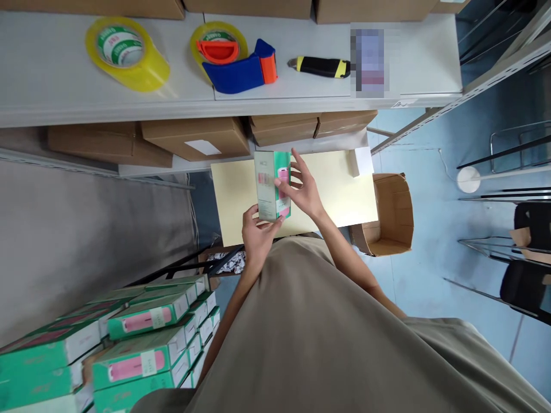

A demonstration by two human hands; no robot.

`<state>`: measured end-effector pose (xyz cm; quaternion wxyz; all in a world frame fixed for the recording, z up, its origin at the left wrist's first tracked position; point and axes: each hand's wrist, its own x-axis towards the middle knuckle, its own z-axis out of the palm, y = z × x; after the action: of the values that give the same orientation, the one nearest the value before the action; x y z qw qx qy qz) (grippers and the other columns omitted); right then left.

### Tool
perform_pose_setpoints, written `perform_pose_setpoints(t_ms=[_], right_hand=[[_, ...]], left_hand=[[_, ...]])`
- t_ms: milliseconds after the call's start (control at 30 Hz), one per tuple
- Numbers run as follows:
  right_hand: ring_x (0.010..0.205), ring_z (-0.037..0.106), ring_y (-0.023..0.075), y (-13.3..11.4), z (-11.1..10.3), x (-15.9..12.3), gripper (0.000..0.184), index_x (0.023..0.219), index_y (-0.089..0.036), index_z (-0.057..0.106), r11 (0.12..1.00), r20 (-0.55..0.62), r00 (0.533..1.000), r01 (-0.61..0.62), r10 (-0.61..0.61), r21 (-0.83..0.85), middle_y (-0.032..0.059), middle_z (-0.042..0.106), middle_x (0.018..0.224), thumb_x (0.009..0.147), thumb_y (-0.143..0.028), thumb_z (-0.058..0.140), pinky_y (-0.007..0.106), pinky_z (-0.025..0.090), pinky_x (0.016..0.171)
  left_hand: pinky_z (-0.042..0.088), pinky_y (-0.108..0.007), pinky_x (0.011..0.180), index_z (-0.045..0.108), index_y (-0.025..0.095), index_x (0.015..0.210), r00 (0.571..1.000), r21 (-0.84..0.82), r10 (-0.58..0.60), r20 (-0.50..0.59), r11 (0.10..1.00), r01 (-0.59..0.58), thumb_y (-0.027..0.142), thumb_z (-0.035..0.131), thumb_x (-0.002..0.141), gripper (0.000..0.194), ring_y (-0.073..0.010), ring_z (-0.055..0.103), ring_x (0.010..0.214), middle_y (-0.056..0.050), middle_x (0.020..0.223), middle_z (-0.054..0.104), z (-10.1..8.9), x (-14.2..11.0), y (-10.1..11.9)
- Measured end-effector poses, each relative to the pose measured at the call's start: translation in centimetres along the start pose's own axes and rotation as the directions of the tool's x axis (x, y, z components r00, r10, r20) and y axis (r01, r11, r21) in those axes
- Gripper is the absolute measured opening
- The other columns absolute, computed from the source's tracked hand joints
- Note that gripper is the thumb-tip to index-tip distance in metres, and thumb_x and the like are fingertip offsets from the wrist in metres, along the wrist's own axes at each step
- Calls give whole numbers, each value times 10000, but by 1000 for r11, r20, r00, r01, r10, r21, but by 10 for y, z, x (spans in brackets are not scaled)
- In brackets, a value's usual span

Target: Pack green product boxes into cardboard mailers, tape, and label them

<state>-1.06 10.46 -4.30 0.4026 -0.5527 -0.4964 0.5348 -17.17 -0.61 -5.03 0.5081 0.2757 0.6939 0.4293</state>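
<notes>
Between my two hands is a small green and white product box (266, 192), printed with a pink bottle-like item. It is held up over a pale yellow board or tabletop (336, 198). My left hand (258, 232) grips the box at its lower edge, thumb on the near corner. My right hand (303, 186) has its thumb on the printed face and its fingers along the right side, the index finger stretched past the upper corner. The side of the box facing away from me is hidden.
On the shelf (301, 80) ahead lie a yellow tape roll (150, 63), a blue tape dispenser (235, 74) and a utility knife (322, 66). Cardboard boxes (202, 137) fill the level below. Stacked green boxes (142, 321) stand lower left. An open carton (394, 212) sits on the floor, right.
</notes>
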Motion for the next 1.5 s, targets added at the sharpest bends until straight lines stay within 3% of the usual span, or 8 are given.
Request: perform_pose_setpoints(t_ms=[133,400,667,900,1033,1167,1267,1500], right_hand=[[1313,750,322,4,-3,0,1024,1769,-400,485,1000,-16,1000,5,-5,-4,124,637,1668,911,-858,809,495,739,1033],[1275,739,319,16,-28,12,940,1762,-389,515,998,27,999,33,-32,-45,110,705,1591,951,-809,739,497,746,988],[1099,760,270,37,-35,14,970,1782,-373,436,979,108,992,-91,72,184,92,776,1368,950,-850,578,444,703,861],[1026,764,260,40,-38,13,959,1731,-371,473,982,75,994,-85,73,170,81,773,1284,955,-931,533,437,703,857],[1007,749,234,22,-50,16,841,1606,-355,625,999,42,998,40,-41,34,67,768,1225,993,-931,590,403,705,866],[816,669,191,10,-54,28,689,1424,-296,742,973,74,976,210,-203,-94,7,700,904,1030,-857,669,334,641,771],[755,622,174,3,-50,31,601,1380,-282,758,942,90,959,283,-270,-181,-11,674,839,1085,-794,648,317,610,759],[943,717,200,-37,-38,-10,413,1520,-319,694,789,175,891,453,-420,-415,68,732,1253,1217,-541,523,360,679,899]], left_hand=[[701,-326,952,711,275,1345,993,9,115,-17,993,-115,324,1116,629,824,-302,717,1346,-125,1614,587,-1,-8,1],[686,-408,1068,746,278,1301,999,-130,16,43,991,-11,587,958,866,574,-301,742,1344,-108,1445,735,-8,-14,-5],[698,-392,975,718,232,1401,978,-137,-58,200,987,87,559,1017,791,754,-330,781,1273,-145,1488,716,-12,-9,6],[684,-397,1051,712,279,1419,987,-179,2,158,983,27,536,1013,818,720,-324,763,1324,-121,1426,747,-7,-18,6],[703,-372,1024,744,244,1331,953,-431,-181,244,860,274,599,887,957,534,-284,806,1236,-108,1329,829,-14,-4,-4],[708,-296,809,752,200,1356,808,-549,-414,419,593,589,503,646,1146,383,-208,823,885,-106,1104,859,-19,10,-16],[703,-295,763,740,194,1421,743,-564,-454,491,485,669,458,559,1186,397,-206,814,831,-115,1097,865,-18,10,-22],[696,-277,856,778,191,1238,786,-615,-476,395,499,611,237,571,1145,232,-194,845,897,-65,1015,878,-6,32,-30]])
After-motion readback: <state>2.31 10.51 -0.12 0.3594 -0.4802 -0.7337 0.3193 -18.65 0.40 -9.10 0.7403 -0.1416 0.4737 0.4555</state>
